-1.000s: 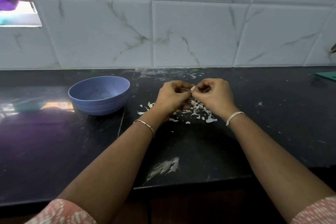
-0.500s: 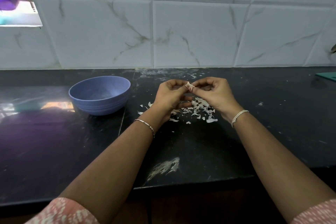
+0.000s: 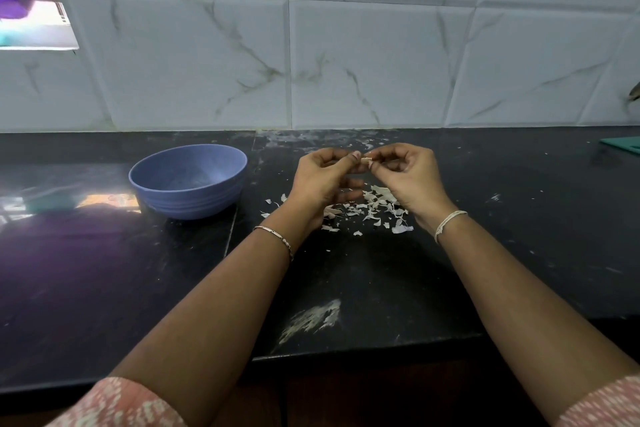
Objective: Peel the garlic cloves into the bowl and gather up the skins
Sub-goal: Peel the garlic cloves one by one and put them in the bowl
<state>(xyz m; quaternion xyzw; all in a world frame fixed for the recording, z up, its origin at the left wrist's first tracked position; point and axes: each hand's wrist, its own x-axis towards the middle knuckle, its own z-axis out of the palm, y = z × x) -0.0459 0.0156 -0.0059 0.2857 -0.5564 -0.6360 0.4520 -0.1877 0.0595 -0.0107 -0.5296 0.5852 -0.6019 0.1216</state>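
We log both hands raised over the black counter, fingertips meeting. Left hand and right hand, fingers curled, each pinch the one small garlic clove between them. Skins lie scattered at 6 o'clock of the clove, partly hidden by both hands. Blue bowl stands at 9 o'clock, well apart. Teal object sits at far 3 o'clock, and a white smear lies nearer us.

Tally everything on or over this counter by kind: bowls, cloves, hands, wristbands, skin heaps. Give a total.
Hands: 2, left hand and right hand.
Bowls: 1, the blue bowl.
Garlic cloves in view: 1, the garlic clove pinched between both hands.
Wristbands: 2, metal bracelet and white thread band.
Skin heaps: 1, the skins, pieces too many to count.
Total: 7.
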